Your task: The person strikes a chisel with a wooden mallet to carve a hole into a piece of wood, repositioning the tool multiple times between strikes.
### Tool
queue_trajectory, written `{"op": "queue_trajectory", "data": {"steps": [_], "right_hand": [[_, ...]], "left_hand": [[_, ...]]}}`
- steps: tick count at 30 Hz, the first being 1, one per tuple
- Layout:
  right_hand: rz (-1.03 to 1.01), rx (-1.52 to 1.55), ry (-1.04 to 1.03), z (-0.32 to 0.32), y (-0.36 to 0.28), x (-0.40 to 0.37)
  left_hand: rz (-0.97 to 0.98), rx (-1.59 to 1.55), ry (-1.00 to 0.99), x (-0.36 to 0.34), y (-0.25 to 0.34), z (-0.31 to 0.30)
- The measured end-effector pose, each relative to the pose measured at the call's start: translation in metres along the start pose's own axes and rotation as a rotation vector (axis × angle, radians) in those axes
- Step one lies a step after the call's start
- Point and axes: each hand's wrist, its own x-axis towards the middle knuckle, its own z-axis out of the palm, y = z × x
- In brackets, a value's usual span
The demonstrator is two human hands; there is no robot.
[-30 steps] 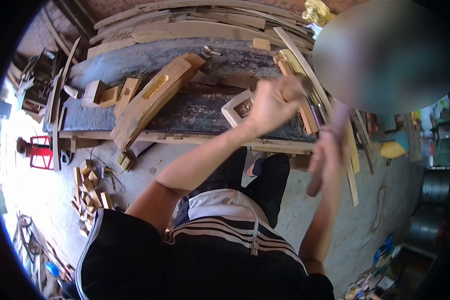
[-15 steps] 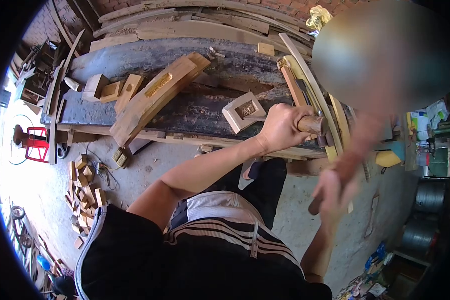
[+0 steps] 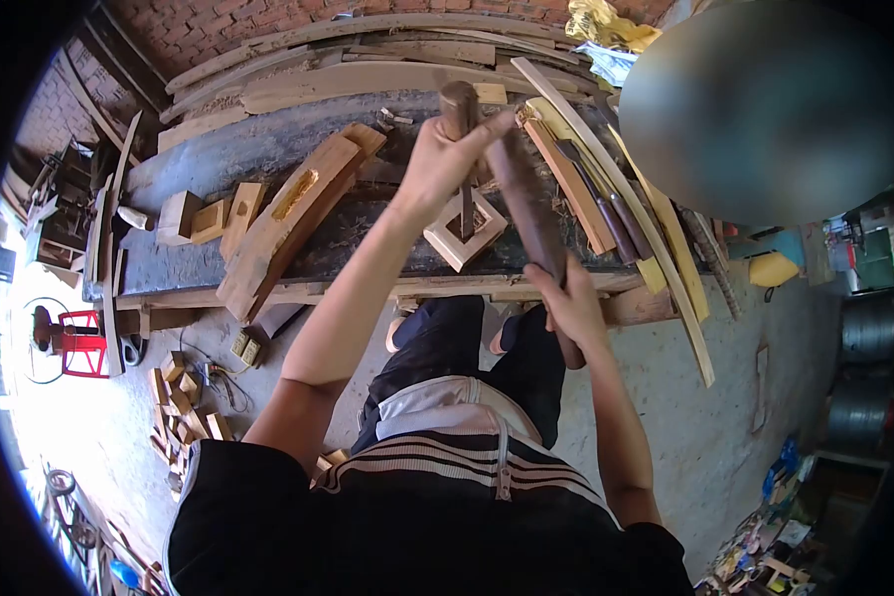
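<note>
My left hand (image 3: 429,171) is wrapped round the wooden handle of a chisel (image 3: 468,211), held upright. The chisel's blade points down into the square recess of a pale wooden block (image 3: 451,250), where wood chips show. In my right hand (image 3: 572,303) is a long brown wooden club (image 3: 528,204), gripped near its lower end. The club slants up and left, its upper part blurred and overlapping the fingers of my left hand. The block lies on the dark workbench (image 3: 368,263) near its front edge.
Left of the block lies a curved beam (image 3: 303,223) with a mortise cut in it, beside small wooden blocks (image 3: 209,221). Dark-handled chisels (image 3: 618,221) and long strips (image 3: 656,233) lie to the right. Offcuts (image 3: 179,402) are piled on the floor near a red stool (image 3: 84,343).
The club has swung from raised at the right to beside my left hand. My left hand and the chisel have shifted left, from tilted low to upright in the block's recess.
</note>
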Motion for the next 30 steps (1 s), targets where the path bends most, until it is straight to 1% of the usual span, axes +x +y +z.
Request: {"op": "queue_trajectory", "data": {"steps": [1, 2, 3, 4, 5, 6, 7, 8, 9, 10, 11, 12, 14, 16, 19, 21, 23, 24, 25, 27, 28, 29, 30], "right_hand": [[0.002, 0.009, 0.002, 0.006, 0.007, 0.002], [0.007, -0.033, -0.014, 0.011, 0.012, 0.003], [0.014, -0.073, -0.027, 0.017, 0.019, 0.004], [0.021, -0.125, 0.007, 0.024, 0.033, 0.007], [0.032, -0.109, 0.019, 0.029, 0.045, 0.010], [-0.042, -0.179, 0.033, 0.032, 0.054, 0.014], [-0.112, -0.248, 0.048, 0.034, 0.063, 0.016], [0.020, -0.217, -0.013, 0.032, 0.043, 0.010], [0.039, -0.198, 0.003, 0.031, 0.042, 0.010], [0.044, -0.201, -0.020, 0.030, 0.042, 0.010], [0.045, -0.208, -0.044, 0.028, 0.044, 0.011], [-0.044, -0.262, 0.020, 0.031, 0.052, 0.012], [-0.059, -0.292, 0.036, 0.032, 0.056, 0.015], [-0.062, -0.312, 0.066, 0.032, 0.059, 0.013], [-0.048, -0.293, 0.028, 0.031, 0.054, 0.011], [-0.133, -0.324, 0.071, 0.033, 0.060, 0.013], [-0.128, -0.356, 0.112, 0.036, 0.062, 0.012], [-0.121, -0.393, 0.143, 0.037, 0.062, 0.011], [-0.119, -0.388, 0.152, 0.038, 0.066, 0.011], [-0.196, -0.454, 0.192, 0.040, 0.066, 0.013], [-0.195, -0.450, 0.201, 0.037, 0.066, 0.014], [-0.071, -0.231, 0.047, 0.028, 0.050, 0.010], [0.052, -0.009, -0.105, 0.020, 0.034, 0.006]], "left_hand": [[-0.032, 0.054, 0.014, 0.001, 0.001, -0.007], [0.019, 0.036, 0.059, 0.001, 0.000, -0.010], [0.014, 0.045, 0.046, 0.002, -0.002, -0.009], [0.092, -0.066, 0.198, 0.002, -0.004, -0.008], [0.168, -0.176, 0.346, 0.001, -0.006, -0.007], [0.300, -0.218, 0.419, 0.001, -0.007, -0.005], [0.477, -0.235, 0.442, 0.000, -0.008, -0.002], [0.543, -0.243, 0.398, 0.001, -0.010, -0.004], [0.608, -0.254, 0.353, 0.001, -0.010, -0.007], [0.620, -0.266, 0.334, 0.003, -0.012, -0.007], [0.615, -0.257, 0.251, 0.000, -0.006, -0.007], [0.616, -0.204, 0.209, -0.001, -0.006, -0.007], [0.615, -0.144, 0.156, -0.003, -0.004, -0.011], [0.573, -0.105, 0.026, -0.005, -0.003, -0.011], [0.590, -0.137, 0.006, -0.009, -0.004, -0.008], [0.602, -0.115, -0.029, -0.011, -0.011, -0.012], [0.633, -0.080, -0.086, -0.012, -0.012, -0.012], [0.591, -0.105, -0.027, -0.017, -0.012, -0.008], [0.591, -0.105, -0.037, -0.019, -0.010, -0.004], [0.411, -0.115, 0.071, -0.024, -0.004, 0.003], [0.426, -0.164, 0.113, -0.026, -0.006, 0.004], [0.429, -0.164, 0.103, -0.030, -0.006, 0.006], [0.421, -0.150, 0.165, -0.033, -0.006, 0.008]]}}
